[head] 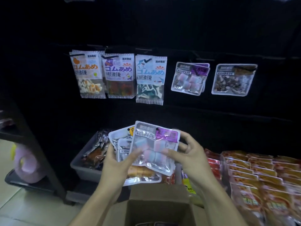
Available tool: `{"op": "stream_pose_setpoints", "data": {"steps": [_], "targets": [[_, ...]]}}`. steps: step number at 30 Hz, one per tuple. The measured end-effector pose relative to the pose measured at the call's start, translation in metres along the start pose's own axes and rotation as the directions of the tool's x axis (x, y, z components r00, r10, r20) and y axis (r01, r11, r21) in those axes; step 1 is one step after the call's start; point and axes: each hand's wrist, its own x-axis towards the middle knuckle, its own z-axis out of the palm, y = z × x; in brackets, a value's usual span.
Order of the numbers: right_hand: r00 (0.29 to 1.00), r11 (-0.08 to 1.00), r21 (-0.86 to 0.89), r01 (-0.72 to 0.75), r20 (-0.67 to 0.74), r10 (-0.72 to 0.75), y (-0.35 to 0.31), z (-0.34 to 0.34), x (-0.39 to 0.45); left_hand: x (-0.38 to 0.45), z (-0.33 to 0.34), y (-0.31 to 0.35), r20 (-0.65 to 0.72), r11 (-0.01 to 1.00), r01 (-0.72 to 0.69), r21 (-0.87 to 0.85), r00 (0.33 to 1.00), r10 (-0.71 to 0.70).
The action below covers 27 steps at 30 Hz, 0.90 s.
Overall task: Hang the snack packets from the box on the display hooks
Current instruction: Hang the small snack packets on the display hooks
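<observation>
Cardboard box (156,207) sits open just below your hands. Your left hand (117,162) grips a fan of snack packets (154,144) above it; your right hand (187,154) pinches the purple-labelled front one. Five packets hang on the dark display wall (179,30) beyond.

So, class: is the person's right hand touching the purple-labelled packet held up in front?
Touching. The head view shows the right hand's fingertips lying on the front of the purple-labelled packet, with no gap; the left hand grips it too.
</observation>
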Motion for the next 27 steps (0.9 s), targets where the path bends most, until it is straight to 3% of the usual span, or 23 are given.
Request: {"op": "stream_pose_setpoints", "data": {"steps": [9, 15, 21, 27], "targets": [[0.986, 0.998, 0.022, 0.059, -0.16, -0.055, 0.005, -0.006, 0.003, 0.007, 0.027, -0.009, 0.129, 0.995, -0.098, 0.036, 0.987, 0.092], [0.873, 0.958, 0.052, 0.282, -0.427, -0.234, -0.03, -0.032, 0.039, 0.026, 0.047, -0.025, 0.147, 0.992, -0.095, 0.083, 0.986, 0.082], [0.831, 0.937, 0.011, 0.348, -0.466, -0.303, -0.059, -0.054, 0.081, 0.027, 0.078, -0.018, 0.226, 0.995, -0.078, 0.056, 0.972, 0.064], [0.808, 0.921, 0.094, 0.378, -0.519, -0.278, -0.054, -0.059, 0.104, 0.052, 0.077, -0.031, 0.131, 0.988, -0.111, 0.105, 0.987, 0.097]]}}
